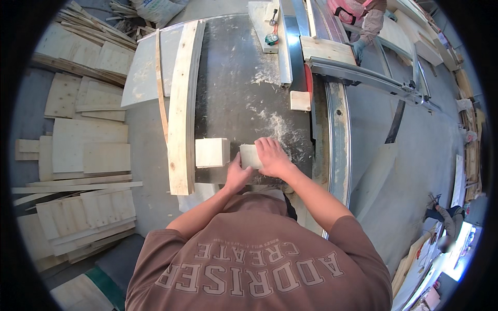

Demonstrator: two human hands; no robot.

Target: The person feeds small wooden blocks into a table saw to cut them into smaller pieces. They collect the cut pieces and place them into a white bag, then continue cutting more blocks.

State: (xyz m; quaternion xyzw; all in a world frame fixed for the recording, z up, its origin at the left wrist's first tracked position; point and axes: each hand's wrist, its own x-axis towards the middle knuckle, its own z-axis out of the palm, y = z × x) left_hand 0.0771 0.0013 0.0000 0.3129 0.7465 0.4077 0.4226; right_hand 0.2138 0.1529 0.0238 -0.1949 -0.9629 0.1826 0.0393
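As forearms [312, 195] angle inward, left fingers [236, 164] and right fingers [265, 146] curled, gripping a pale wooden block [250, 156]

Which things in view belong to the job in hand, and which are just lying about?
Seemingly in use:
wood block between left hand and right hand
square wood stack left of it
black tabletop beneath them

Apparently just lying about:
wooden panels at far left
white sack at top left

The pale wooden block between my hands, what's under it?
Dark tabletop, strewn with wood shavings, shows around the block. Directly beneath is hidden by the block, your left hand and right hand; I can't tell whether it rests there.
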